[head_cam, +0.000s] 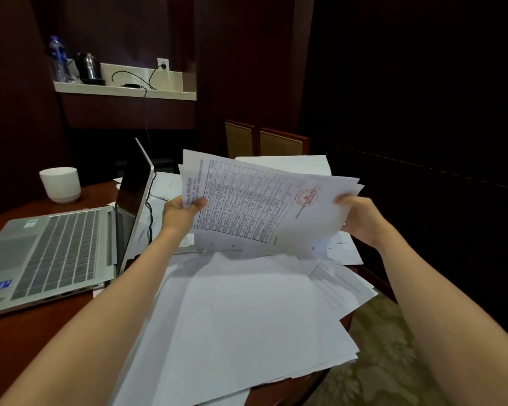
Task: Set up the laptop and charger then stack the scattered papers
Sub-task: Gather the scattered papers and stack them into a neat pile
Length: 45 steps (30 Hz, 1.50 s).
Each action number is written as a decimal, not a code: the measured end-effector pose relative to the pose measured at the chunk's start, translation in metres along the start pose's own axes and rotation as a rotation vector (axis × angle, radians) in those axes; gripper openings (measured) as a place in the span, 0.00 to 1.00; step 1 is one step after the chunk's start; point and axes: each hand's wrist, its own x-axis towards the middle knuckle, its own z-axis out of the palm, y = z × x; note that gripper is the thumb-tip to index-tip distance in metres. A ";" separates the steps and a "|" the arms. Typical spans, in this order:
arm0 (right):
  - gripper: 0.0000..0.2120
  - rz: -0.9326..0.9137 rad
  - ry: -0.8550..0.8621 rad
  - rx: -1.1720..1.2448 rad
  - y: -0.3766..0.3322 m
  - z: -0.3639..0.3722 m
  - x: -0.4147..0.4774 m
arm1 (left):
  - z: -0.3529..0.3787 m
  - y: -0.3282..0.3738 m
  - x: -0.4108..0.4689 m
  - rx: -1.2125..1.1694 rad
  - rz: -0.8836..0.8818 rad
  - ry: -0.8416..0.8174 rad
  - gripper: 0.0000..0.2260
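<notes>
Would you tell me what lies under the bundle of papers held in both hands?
Loose white sheets lie spread below the bundle, which the left hand and right hand hold up. They cover the table there, so its surface beneath is hidden.

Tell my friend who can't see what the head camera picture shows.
A left hand and a right hand hold up a bundle of papers, top sheet a printed grid with a red stamp, over loose white sheets on a wooden table. An open silver laptop and white cup sit at left.
</notes>
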 end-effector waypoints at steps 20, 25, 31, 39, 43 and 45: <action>0.25 0.163 0.263 -0.572 -0.036 0.031 0.022 | 0.005 0.005 0.003 0.068 0.023 0.055 0.14; 0.24 -0.011 0.100 -0.945 -0.081 0.048 0.030 | 0.013 0.009 0.004 0.022 0.038 0.042 0.14; 0.12 -0.195 0.041 -1.434 -0.111 0.076 0.031 | 0.013 0.008 0.006 0.053 0.020 0.065 0.14; 0.09 -0.335 -0.032 -1.314 -0.126 0.088 0.036 | 0.009 0.005 0.010 0.132 0.044 0.090 0.07; 0.10 -0.306 -0.089 -1.186 -0.110 0.093 0.034 | 0.015 0.008 0.012 0.157 0.014 0.176 0.15; 0.11 -0.287 -0.112 -1.147 -0.099 0.095 0.034 | 0.019 0.013 0.012 0.174 -0.007 0.202 0.15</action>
